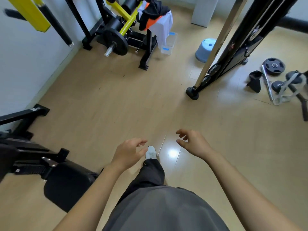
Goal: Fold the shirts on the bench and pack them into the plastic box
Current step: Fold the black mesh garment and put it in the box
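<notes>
A heap of shirts (155, 17), black, orange and white, hangs over the far end of a black bench (149, 47) at the top centre. Just right of it on the floor stands a clear plastic box (169, 45) with blue tape, partly behind the white shirt. My left hand (129, 153) and my right hand (193, 142) float low in the foreground with loosely curled fingers, holding nothing and far from the shirts. One white shoe (150, 152) steps forward between them.
A blue stool (205, 50) stands right of the box. A cable machine's black and chrome frame (216, 55) slants across the right. Weight plates and bars (275, 77) lie at far right. A yellow weight machine (116, 30) stands top left, a black padded bench (66, 184) bottom left.
</notes>
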The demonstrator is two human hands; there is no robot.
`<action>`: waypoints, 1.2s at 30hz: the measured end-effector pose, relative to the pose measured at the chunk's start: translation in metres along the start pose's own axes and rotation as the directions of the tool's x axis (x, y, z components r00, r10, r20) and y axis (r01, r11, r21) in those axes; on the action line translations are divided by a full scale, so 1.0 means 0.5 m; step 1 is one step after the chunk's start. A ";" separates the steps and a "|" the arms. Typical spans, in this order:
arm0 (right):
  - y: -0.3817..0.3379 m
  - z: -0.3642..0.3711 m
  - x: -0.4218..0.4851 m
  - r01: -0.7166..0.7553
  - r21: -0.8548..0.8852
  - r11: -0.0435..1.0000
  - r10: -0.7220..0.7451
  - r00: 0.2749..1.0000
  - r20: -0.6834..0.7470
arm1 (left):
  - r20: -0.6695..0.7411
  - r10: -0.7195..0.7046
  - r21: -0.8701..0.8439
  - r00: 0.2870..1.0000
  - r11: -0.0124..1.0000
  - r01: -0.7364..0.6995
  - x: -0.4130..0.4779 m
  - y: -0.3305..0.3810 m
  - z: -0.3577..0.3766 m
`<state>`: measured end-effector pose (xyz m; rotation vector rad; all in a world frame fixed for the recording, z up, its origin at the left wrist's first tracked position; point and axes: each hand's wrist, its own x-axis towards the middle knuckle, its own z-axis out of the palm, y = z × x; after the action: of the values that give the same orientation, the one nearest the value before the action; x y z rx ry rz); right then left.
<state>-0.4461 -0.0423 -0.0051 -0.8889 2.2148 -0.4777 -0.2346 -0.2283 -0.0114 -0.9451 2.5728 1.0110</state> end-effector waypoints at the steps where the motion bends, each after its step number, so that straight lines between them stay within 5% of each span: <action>1: -0.014 -0.017 0.033 -0.008 -0.007 1.000 0.008 1.000 0.005 | 0.007 0.004 0.012 1.000 1.000 -0.004 0.038 -0.005 -0.022; 19: -0.077 -0.325 0.682 -0.077 0.080 0.994 0.077 0.997 0.007 | 0.086 0.076 0.077 0.993 0.994 -0.083 0.791 0.086 -0.362; 36: -0.087 -0.723 1.322 -0.153 0.006 0.988 0.152 0.987 0.042 | 0.114 0.051 -0.044 0.992 0.998 -0.046 1.469 0.198 -0.602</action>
<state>-1.0326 -0.5159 -0.0383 -0.7115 2.2203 -0.3929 -0.8540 -0.7335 -0.0398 -0.8122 2.4997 1.1016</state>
